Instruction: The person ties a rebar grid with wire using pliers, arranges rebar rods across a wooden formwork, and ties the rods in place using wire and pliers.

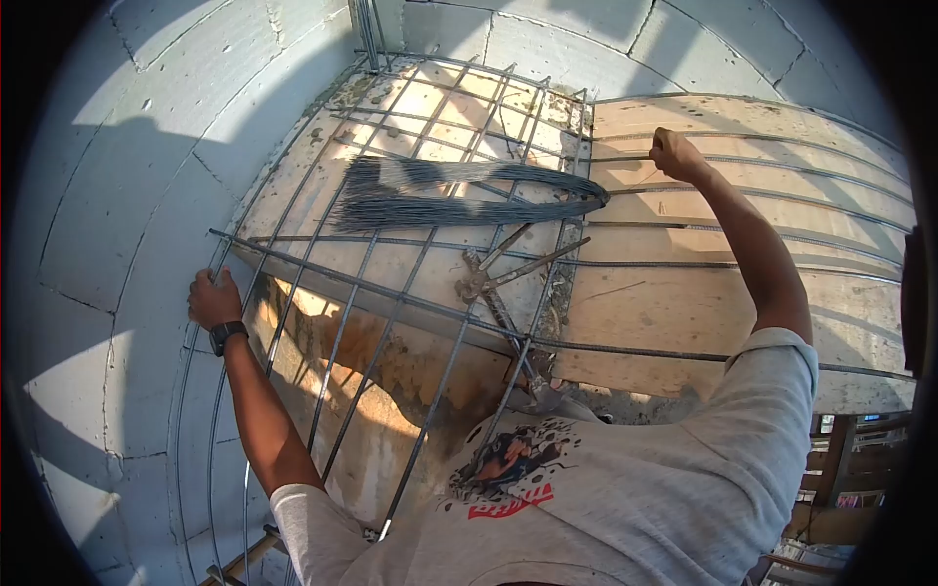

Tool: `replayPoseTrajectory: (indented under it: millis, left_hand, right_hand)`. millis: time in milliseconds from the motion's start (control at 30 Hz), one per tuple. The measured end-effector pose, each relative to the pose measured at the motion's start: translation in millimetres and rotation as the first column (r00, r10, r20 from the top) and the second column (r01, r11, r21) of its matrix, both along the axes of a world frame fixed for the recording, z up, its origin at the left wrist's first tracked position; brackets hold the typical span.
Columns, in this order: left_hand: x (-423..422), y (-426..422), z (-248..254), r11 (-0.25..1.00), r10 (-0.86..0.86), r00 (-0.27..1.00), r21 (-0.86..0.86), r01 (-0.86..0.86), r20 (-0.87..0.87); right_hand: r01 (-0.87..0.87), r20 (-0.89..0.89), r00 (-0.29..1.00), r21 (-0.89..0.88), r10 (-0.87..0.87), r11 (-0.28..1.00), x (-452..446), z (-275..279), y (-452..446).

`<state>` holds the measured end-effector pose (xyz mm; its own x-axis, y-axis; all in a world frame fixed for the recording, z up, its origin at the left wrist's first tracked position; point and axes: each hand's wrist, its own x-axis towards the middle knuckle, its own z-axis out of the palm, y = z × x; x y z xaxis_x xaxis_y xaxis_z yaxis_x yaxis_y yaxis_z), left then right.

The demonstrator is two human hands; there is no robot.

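My left hand [213, 299], with a black watch on its wrist, is closed around a rebar [184, 391] at the edge of the mesh, close to the block wall. Out to the right, my right hand [676, 156] makes a fist at a long rebar [772, 161] that runs across the plywood; its fingertips are partly hidden. Between the hands, a folded bundle of tie wire [469, 208] lies on the rebar mesh [396, 303], its bend pointing right. Just below it rests a rusty, mortar-caked metal tool [476, 283] with long arms.
Grey block walls [137, 205] rise at the left and back. Pale plywood [655, 303] lies under the bars on the right, with a step down beneath the near mesh. Upright bars [367, 34] stand in the back corner. Timber framing [835, 469] shows at lower right.
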<state>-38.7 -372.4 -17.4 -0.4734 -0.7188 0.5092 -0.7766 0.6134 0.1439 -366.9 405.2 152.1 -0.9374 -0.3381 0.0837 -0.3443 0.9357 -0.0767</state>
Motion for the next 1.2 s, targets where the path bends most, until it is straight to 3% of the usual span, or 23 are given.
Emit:
replayPoseTrajectory:
  millis: [33,100,233,333,567,700,867,933,1000,1067,1133,1200]
  left_hand:
    - [-0.2,-0.1,0.9,1.0,-0.002,1.0,-0.016,0.002,-0.003]
    - [-0.4,3.2,2.8,0.999,-0.02,1.0,-0.033,0.02,-0.015]
    - [3.1,13.1,7.9,1.0,-0.016,1.0,-0.023,0.016,0.005]
    - [2.5,13.2,6.8,1.0,-0.026,1.0,-0.016,0.026,-0.003]
    - [3.1,13.6,8.2,1.0,-0.019,1.0,-0.001,0.019,-0.02]
    - [1.9,11.6,6.5,1.0,-0.016,1.0,-0.002,0.016,-0.01]
    - [6.5,14.1,9.3,0.999,-0.028,0.999,-0.025,0.028,-0.021]
    - [3.3,15.9,9.7,0.998,-0.046,0.998,-0.045,0.044,-0.041]
    - [1.6,13.7,6.1,0.99,-0.111,0.989,-0.098,0.102,-0.094]
    - [3.2,18.0,9.9,0.97,-0.195,0.969,-0.175,0.168,-0.148]
    - [-5.6,32.8,21.8,0.9,-0.406,0.872,-0.281,0.332,-0.273]
    - [-22.0,76.7,52.8,0.818,-0.569,0.746,-0.337,0.467,-0.347]
  right_hand:
    - [0.041,0.19,0.982,-0.146,-0.012,0.988,12.6,6.0,-13.7]
    - [0.089,0.362,0.932,-0.238,0.003,0.967,17.8,-9.3,-21.3]
    - [0.032,0.484,0.874,-0.135,0.038,0.99,1.8,-34.4,-19.9]
    - [-0.029,0.574,0.817,-0.037,0.045,0.999,18.8,-23.6,-55.8]
    - [-0.049,0.583,0.803,-0.143,0.124,0.989,9.3,-40.8,-73.1]
    - [-0.057,0.548,0.833,-0.04,0.07,0.998,21.5,-34.4,-84.5]
    - [-0.079,0.505,0.855,-0.092,0.115,0.993,17.1,-31.5,-66.4]
    - [-0.083,0.472,0.877,-0.031,0.087,0.996,7.4,-28.6,-51.1]
    - [-0.14,0.399,0.908,0.003,0.127,0.99,6.4,-20.7,-39.6]
    - [-0.084,0.386,0.917,-0.068,0.104,0.994,7.3,-10.6,-29.2]
    - [-0.04,0.345,0.933,-0.193,0.106,0.98,15.0,4.4,-19.0]
    - [0.035,0.384,0.922,-0.188,0.041,0.982,6.8,9.6,-6.8]
